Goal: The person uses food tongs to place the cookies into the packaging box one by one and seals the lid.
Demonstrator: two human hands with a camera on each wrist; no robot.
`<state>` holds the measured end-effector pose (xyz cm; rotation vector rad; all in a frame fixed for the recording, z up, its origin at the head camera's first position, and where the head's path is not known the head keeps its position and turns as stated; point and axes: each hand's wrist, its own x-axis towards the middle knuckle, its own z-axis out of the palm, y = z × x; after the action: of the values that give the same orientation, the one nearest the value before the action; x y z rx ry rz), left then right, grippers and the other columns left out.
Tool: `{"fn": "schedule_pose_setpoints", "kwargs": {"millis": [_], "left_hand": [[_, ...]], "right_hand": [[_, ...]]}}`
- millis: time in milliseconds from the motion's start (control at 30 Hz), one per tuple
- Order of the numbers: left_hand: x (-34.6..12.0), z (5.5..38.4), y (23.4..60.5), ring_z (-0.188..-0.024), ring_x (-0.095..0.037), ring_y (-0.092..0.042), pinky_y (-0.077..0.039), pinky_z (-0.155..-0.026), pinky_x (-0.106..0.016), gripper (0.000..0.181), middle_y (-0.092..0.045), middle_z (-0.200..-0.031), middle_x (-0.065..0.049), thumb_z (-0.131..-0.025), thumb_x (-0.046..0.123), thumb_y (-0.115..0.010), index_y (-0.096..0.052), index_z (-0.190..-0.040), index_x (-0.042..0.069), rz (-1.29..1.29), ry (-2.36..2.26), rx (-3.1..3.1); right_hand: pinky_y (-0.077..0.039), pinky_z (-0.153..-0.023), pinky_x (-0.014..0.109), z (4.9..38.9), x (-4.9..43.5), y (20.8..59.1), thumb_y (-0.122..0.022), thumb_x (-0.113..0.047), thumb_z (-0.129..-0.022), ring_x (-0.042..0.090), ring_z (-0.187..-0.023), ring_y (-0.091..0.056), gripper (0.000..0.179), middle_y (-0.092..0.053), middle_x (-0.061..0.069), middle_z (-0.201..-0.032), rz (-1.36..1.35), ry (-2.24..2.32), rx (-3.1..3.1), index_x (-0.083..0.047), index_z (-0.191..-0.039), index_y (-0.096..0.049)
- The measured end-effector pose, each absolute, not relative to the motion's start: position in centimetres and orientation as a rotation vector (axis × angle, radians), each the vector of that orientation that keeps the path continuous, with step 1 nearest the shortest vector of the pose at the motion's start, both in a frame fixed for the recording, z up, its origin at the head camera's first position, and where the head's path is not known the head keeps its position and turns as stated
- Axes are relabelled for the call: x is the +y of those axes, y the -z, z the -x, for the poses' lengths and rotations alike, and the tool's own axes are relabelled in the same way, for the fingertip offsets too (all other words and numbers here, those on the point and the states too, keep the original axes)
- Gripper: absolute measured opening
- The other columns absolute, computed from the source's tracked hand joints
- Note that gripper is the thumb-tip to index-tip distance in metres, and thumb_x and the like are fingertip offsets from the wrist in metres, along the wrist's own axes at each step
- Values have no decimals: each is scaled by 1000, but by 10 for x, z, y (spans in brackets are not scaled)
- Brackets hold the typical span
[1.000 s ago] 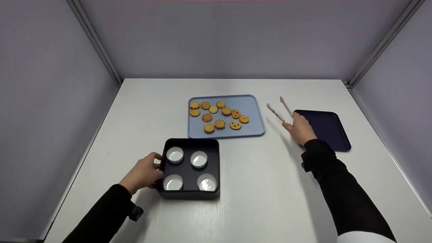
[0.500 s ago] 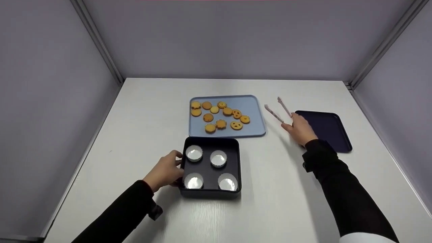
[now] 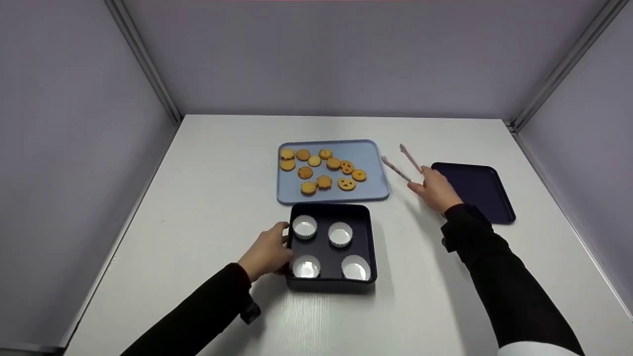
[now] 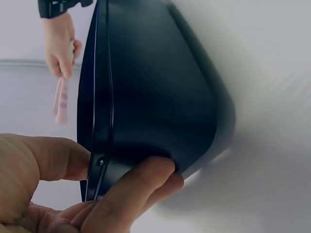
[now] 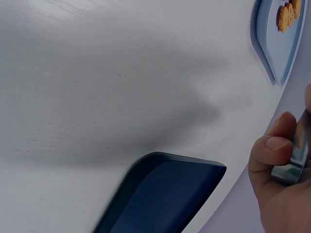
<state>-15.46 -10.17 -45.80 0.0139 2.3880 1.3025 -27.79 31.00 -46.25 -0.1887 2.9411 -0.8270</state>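
Observation:
My left hand [image 3: 268, 252] grips the left wall of a deep, dark square baking pan [image 3: 330, 286]. In the left wrist view the thumb lies at the pan's rim and the fingers are against its outer side. Several white paper baking cups [image 3: 340, 234] stand inside the pan. My right hand [image 3: 435, 190] holds a pair of pink tongs [image 3: 397, 169], whose arms are spread apart and point up-left toward a light blue tray [image 3: 368, 190]. On that tray lie several golden cookies [image 3: 324, 182]. The right wrist view shows fingers curled round the tongs' metal end [image 5: 291, 167].
A shallow dark navy tray [image 3: 482, 190] lies on the white table [image 3: 222, 163] at the right, partly behind my right hand. The blue tray sits just beyond the pan's far edge. Grey panels [image 3: 316, 59] enclose the table at the back and sides.
My left hand has slid the pan to the right across the table, with the cups in it. The right hand and the tongs have shifted slightly left.

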Motion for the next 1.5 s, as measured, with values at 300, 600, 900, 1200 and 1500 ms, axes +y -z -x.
{"fn": "schedule_pose_setpoints", "kwargs": {"millis": [300,600,900,1200,1500], "left_hand": [[-91,151,464,-119,-37,-61,-64,-71,-34,76,-54,-145,-29,-80,-7,-61,-41,-153,-1,-59,-1272,2452],[-86,148,467,-110,-34,-61,-61,-80,-38,79,-54,-143,-32,-79,-6,-62,-35,-154,-5,-114,-1217,2513],[-83,144,468,-57,-15,-59,-62,-54,-36,85,-45,-153,-29,-81,-8,-55,-26,-160,-1,-82,-1321,2383],[-82,145,467,-63,-22,-66,-65,-60,-39,81,-43,-153,-31,-86,-4,-58,-24,-160,-3,-23,-1372,2322],[-84,146,469,-134,-37,-53,-58,-97,-40,74,-52,-146,-31,-85,-2,-60,-36,-154,-6,-137,-1283,2437]], "right_hand": [[-49,-76,47,280,304,462,-58,-24,-104,36,-90,-57,56,-57,28,-108,245,818,2918,15,-141,-43],[-43,-61,35,285,289,464,-62,-23,-103,27,-73,-52,45,-63,21,-93,348,818,2916,9,-132,-52],[-43,-64,37,287,271,466,-61,-24,-102,28,-76,-55,50,-66,24,-96,383,754,2866,11,-136,-50],[-42,-62,34,287,258,470,-62,-20,-99,26,-72,-54,28,-67,20,-92,420,720,2854,5,-109,-55],[-50,-79,53,289,248,474,-60,-21,-101,40,-90,-61,44,-65,34,-108,411,624,2855,15,-125,-54]]}}
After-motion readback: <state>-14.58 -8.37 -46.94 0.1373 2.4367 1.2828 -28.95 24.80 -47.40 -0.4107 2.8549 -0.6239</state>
